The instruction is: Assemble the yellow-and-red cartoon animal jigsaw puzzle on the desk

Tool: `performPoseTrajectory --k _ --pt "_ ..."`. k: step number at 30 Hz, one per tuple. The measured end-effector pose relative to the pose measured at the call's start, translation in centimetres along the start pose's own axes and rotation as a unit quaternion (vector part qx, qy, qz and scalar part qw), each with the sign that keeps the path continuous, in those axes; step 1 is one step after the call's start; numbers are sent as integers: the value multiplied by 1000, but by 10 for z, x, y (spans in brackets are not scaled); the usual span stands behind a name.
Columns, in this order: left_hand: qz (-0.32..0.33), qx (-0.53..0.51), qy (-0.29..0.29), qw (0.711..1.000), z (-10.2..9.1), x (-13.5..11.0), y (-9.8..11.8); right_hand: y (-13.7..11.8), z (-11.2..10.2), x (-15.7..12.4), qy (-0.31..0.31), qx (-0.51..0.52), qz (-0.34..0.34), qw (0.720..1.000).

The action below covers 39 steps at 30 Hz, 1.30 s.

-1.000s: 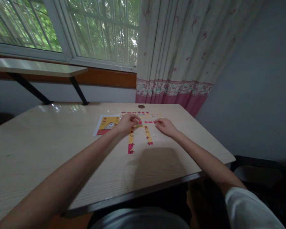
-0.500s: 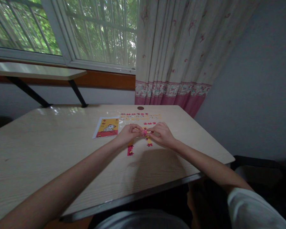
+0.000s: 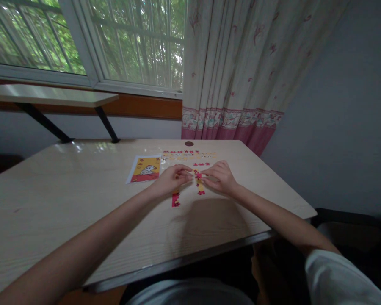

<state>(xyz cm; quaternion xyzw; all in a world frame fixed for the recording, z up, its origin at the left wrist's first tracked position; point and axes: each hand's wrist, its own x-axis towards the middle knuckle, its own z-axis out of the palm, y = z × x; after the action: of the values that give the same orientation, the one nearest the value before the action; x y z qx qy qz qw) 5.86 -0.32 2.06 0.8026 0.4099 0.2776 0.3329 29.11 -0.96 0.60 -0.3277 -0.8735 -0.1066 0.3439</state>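
A small red jigsaw puzzle piece point(image 3: 198, 175) is at the fingertips of my right hand point(image 3: 221, 178), which appears to pinch it by its right edge. My left hand point(image 3: 173, 180) is just left of that piece, thumb and forefinger apart, with nothing visible between them. Below the piece runs a short column of yellow and red puzzle pieces point(image 3: 201, 192). Another joined strip of pieces point(image 3: 175, 200) lies under and in front of my left hand, its upper part hidden by the hand.
Behind my hands lie several loose puzzle pieces in rows point(image 3: 180, 151), and a short red row point(image 3: 201, 164). A picture sheet with a white cartoon dog point(image 3: 146, 167) lies to the left on the wooden table point(image 3: 82, 203). A raised shelf point(image 3: 60, 94) stands at the back left.
The red piece was held between the fingertips of both hands. My left fingers have parted from it, and it now sits by my right fingertips. The view has shifted slightly.
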Motion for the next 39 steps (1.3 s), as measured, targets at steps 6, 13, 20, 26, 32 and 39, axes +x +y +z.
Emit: performPoseTrajectory --k 6,13,20,26,32,39 --pt "34 279 49 958 -23 -21 -29 11 -14 -11 -5 -19 25 1000" --pt "72 345 -4 936 -27 -28 -47 2 -7 -33 -38 41 64 996" --pt "90 339 -18 936 -24 -30 -47 -5 -2 -38 -149 93 58 983" --pt "94 333 -21 938 -23 -30 -49 -6 -3 -38 -160 96 51 981" --pt "93 331 -23 939 -23 -30 -48 -6 -2 -39 -181 100 41 978" --pt "90 340 -23 936 -22 -31 -47 -9 1 -37 -170 80 1 982"
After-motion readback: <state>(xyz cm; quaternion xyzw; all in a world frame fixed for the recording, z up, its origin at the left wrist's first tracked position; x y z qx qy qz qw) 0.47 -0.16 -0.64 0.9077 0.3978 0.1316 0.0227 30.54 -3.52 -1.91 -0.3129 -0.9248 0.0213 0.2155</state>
